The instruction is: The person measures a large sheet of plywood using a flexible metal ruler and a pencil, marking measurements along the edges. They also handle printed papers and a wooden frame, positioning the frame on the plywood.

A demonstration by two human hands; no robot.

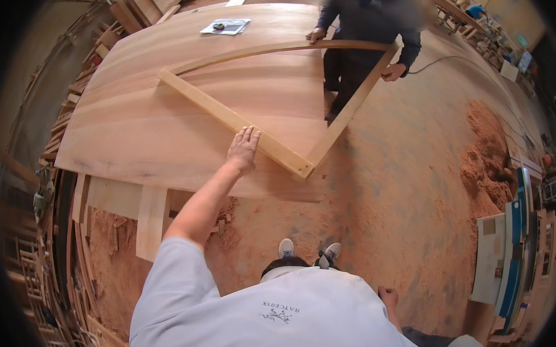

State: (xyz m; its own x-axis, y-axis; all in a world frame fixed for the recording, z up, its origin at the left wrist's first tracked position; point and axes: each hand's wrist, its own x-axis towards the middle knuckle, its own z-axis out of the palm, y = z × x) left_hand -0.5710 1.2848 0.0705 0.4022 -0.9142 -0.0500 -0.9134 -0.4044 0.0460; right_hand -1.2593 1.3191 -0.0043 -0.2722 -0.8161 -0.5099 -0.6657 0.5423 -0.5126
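Observation:
A frame of long pale wooden bars [210, 104] looks three-sided here and lies partly over a large reddish-brown wooden panel [128, 119]. My left arm is stretched forward. My left hand [243, 151] rests on the near bar, fingers straight and lying flat along the wood, not wrapped round it. Small dark dots mark that bar's near end. Across from me a person [364, 28] in dark clothes has one hand on the far bar and the other by the right corner. Down at my right side hangs my right hand [389, 297], its fingers curled, with nothing visible in them.
A dark object lies on white paper [234, 26] at the panel's far side. Sawdust covers the floor, heaped in a pile [484, 154] at the right. Wood offcuts line the left wall. Stacked boards [506, 255] stand at the right. A cable [455, 57] trails behind the person.

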